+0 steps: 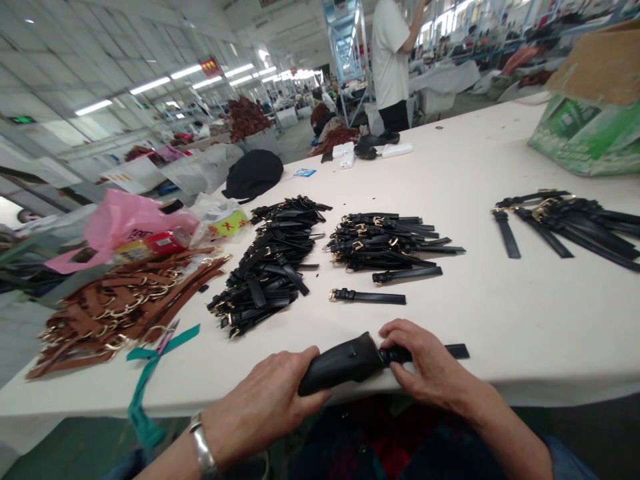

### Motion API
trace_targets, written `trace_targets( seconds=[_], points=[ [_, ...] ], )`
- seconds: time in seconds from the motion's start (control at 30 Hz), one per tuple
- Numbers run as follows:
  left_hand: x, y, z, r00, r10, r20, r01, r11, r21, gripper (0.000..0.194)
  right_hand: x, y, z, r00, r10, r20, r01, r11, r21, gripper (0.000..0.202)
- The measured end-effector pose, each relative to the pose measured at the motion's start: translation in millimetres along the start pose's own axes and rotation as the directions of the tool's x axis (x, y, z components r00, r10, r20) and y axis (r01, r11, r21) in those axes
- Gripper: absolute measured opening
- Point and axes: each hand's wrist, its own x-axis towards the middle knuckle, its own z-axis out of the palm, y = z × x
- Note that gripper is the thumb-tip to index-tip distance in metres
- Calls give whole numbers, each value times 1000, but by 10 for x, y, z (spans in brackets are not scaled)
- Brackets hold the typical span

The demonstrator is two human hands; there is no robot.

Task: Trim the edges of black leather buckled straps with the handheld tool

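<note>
My left hand (283, 387) is wrapped round a thick black handheld tool (345, 363), whose exact kind I cannot make out. The tool's wide end points right, just above the table's front edge. My right hand (425, 360) pinches a black buckle strap (457, 351) against that end; its flat tail sticks out to the right beyond my fingers. The strap's buckle end is hidden by the tool and fingers. Straight ahead lies a single black strap (373, 297) with a gold buckle, in front of a pile of similar straps (385, 243).
Another heap of black straps (270, 267) lies left of centre, and a bunch (580, 223) at right. Brown straps (130, 300), scissors with a green ribbon (167, 343) and a pink bag (133, 223) are at left. A box (595, 100) stands far right; a person (393, 60) stands beyond the table.
</note>
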Motion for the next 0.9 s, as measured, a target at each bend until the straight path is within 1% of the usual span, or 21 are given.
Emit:
trace_targets(
  seconds=[0.07,0.13,0.27,0.33,0.4,0.5,0.6,0.67,0.77,0.9],
  points=[
    [-22,-52,-4,1000,-2,18,2,1000,-13,27,-4,-7,-5,1000,3,16,-3,1000,-3,28],
    [-30,-63,-33,1000,-6,18,6,1000,16,27,-5,-10,-4,1000,7,26,-7,1000,-9,26],
    [17,42,-76,1000,22,-7,-21,998,57,24,-2,2,4,1000,1,17,-1,1000,-15,28],
    [59,98,-55,999,30,-32,-29,999,35,25,1,7,4,1000,1,11,-1,1000,-5,28],
    [88,110,-16,999,21,-50,-21,1000,-9,27,3,6,0,1000,10,15,-10,1000,3,25],
    [74,31,25,999,-5,-35,4,999,-50,30,-2,1,-2,1000,26,16,-26,1000,0,25],
    [18,-70,15,1000,-20,-11,19,1000,-15,31,-13,6,5,999,35,16,-35,999,-4,26],
    [-7,-86,-4,1000,-17,2,17,1000,8,30,-19,19,13,999,43,17,-43,999,-4,26],
    [14,-28,-5,1000,-4,-17,4,1000,24,26,-23,47,27,999,40,16,-41,999,2,26],
    [64,35,64,998,4,-61,-3,1000,20,26,-30,68,35,999,35,11,-35,999,8,25]
  ],
)
